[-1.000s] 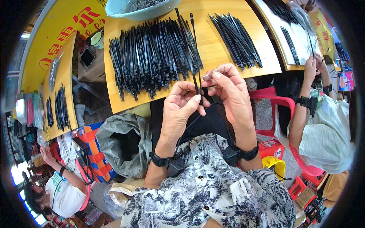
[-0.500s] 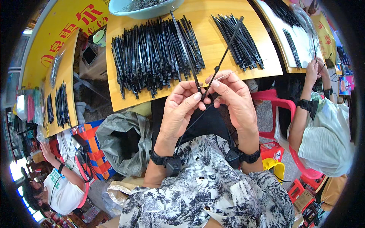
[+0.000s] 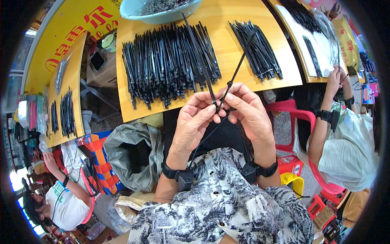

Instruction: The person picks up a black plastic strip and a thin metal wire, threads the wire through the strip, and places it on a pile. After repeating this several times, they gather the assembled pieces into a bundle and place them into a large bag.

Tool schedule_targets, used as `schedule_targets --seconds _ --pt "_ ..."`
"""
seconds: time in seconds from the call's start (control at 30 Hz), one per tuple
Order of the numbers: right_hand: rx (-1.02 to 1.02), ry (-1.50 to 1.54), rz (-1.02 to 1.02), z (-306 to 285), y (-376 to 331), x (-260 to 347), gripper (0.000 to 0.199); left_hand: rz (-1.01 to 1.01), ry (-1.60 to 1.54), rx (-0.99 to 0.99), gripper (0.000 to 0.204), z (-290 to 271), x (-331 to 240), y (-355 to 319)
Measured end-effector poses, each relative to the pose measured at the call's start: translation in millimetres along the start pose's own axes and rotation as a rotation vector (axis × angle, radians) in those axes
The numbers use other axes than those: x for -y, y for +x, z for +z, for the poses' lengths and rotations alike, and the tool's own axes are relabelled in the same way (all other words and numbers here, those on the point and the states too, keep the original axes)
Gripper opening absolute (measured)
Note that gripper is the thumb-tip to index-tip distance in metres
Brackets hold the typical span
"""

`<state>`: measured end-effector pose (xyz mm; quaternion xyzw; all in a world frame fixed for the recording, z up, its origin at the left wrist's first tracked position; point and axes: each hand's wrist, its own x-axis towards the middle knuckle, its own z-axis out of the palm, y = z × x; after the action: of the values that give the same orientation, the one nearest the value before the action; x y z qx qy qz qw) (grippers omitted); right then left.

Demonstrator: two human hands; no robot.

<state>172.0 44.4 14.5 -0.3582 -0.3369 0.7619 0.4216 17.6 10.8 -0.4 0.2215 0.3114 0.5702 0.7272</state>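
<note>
Left hand (image 3: 195,118) pinches a black strip (image 3: 198,57) low down, and it's leaning left over the wooden table (image 3: 222,45)! | Right hand (image 3: 251,116), fingertips narrow, sits against a second strip (image 3: 240,61); can't tell if it grips | Palms facing, forearms converging | Strip piles (image 3: 168,67) beyond | Red-lettered yellow banner (image 3: 57,38) upper left, green-lettered white shirt (image 3: 71,207) lower left

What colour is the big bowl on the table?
The bowl is pale blue, best seen in the head view, along the top edge.
</note>
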Motion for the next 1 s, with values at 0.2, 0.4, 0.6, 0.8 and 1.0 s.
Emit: schedule_targets --seconds 0.2,0.4,0.6,0.8,1.0 --pt "0.015 -0.002 0.009 -1.0 1.4 0.6 0.016 -0.001 -0.008 0.018 0.023 -1.8 0.0 0.4" --pt "0.044 0.074 0.047 -1.7 1.7 -0.1 0.014 0.006 -0.03 0.036 0.023 -1.8 1.3 -0.5" --pt "0.044 0.073 0.042 -0.9 2.0 2.1 0.013 0.004 -0.034 0.1 0.021 -6.1 0.0 0.5" --pt "0.064 0.097 0.066 -4.3 4.6 0.6 0.012 0.002 -0.042 0.105 0.023 -9.1 1.3 0.7" --pt "0.015 0.053 0.055 -3.0 3.5 2.4 0.013 0.024 -0.04 0.084 0.023 -9.5 2.6 1.6"
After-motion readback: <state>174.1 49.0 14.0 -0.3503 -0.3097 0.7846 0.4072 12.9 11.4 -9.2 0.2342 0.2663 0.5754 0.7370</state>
